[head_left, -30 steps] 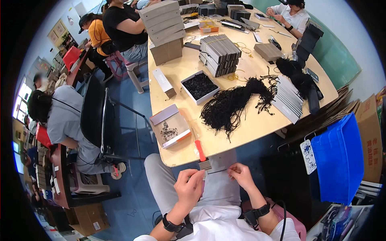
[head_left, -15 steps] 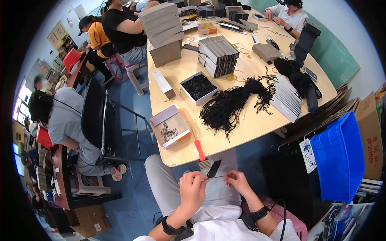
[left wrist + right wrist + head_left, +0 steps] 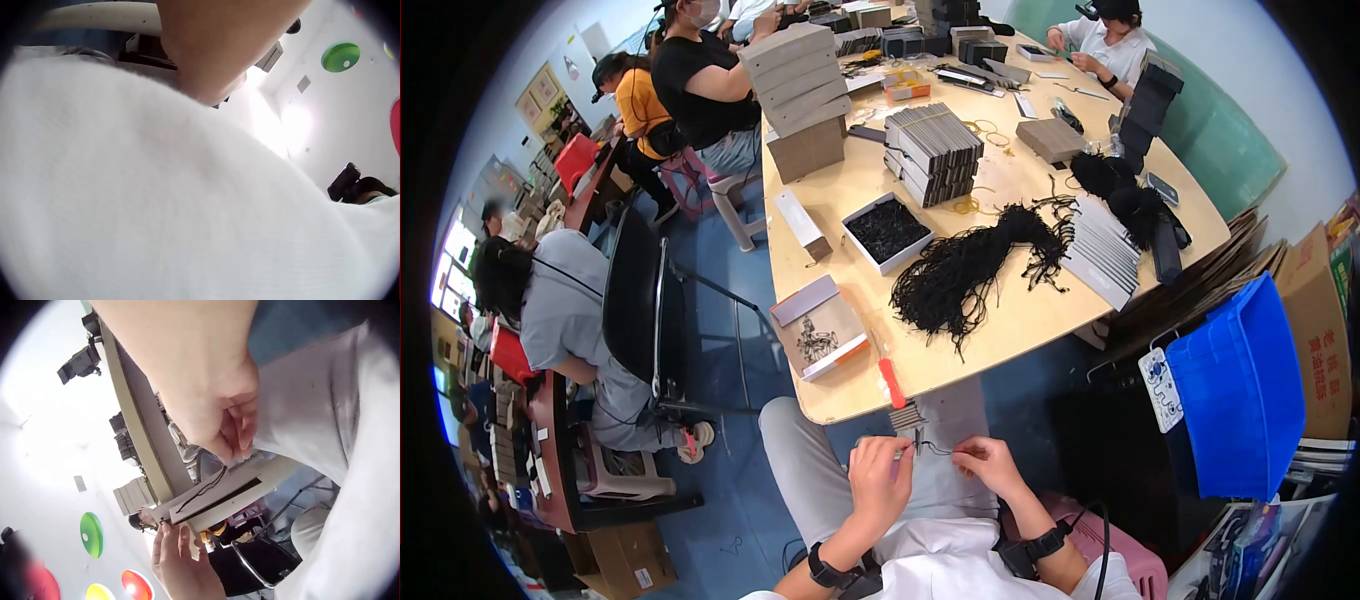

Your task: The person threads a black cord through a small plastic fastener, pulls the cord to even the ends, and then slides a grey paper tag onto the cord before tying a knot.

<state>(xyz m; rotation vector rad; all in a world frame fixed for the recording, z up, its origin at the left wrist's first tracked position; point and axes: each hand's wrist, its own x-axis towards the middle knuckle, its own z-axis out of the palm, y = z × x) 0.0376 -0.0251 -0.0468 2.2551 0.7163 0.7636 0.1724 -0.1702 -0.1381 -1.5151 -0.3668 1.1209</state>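
My left hand [image 3: 880, 482] pinches a thin flat card near one end. In the right wrist view this card [image 3: 232, 495] is seen nearly edge-on, a dark strip beside a pale face. Thumb and fingertips of my right hand [image 3: 988, 466] hold a thin black cord [image 3: 937, 451], which curves across the short gap to the left hand. The right wrist view shows the cord [image 3: 203, 489] doubled as it runs toward the left hand [image 3: 184, 562]. White cloth and a forearm [image 3: 219, 44] fill much of the left wrist view, where the fingers are hidden.
At the table edge, a red-handled tool [image 3: 890, 382] lies by striped pieces [image 3: 907, 414]. Nearby stand a box of metal clips [image 3: 845, 355] and a box of black bits [image 3: 915, 252]. A black cord bundle [image 3: 960, 285] and stacked grey cards [image 3: 935, 155] lie beyond. A blue bin [image 3: 1240, 385] stands right.
The flat card in the left hand showed its black face half a second ago and is now turned edge-on. The cord, straight between the hands earlier, now hangs in a slack curve.
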